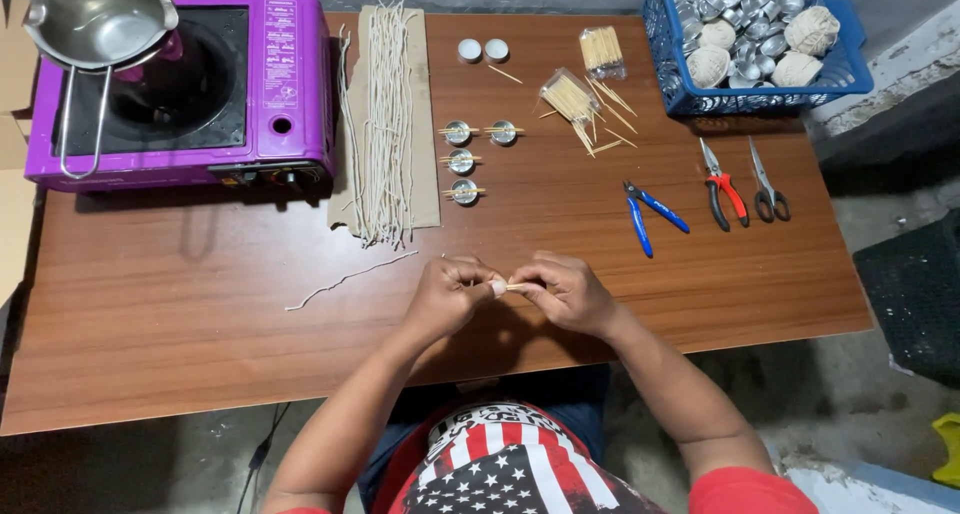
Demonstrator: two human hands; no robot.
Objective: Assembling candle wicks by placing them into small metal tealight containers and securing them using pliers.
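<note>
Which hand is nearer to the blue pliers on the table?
Right. The right hand is just below the blue pliers; the left hand is farther away, down-left.

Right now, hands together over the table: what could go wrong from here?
1. Both hands, left hand and right hand, pinch a thin stick; it might snap or slip.
2. The loose wick strand lies beside the left forearm and could get swept off the table.
3. The metal pot overhangs the purple stove; a bump could tip it.
</note>
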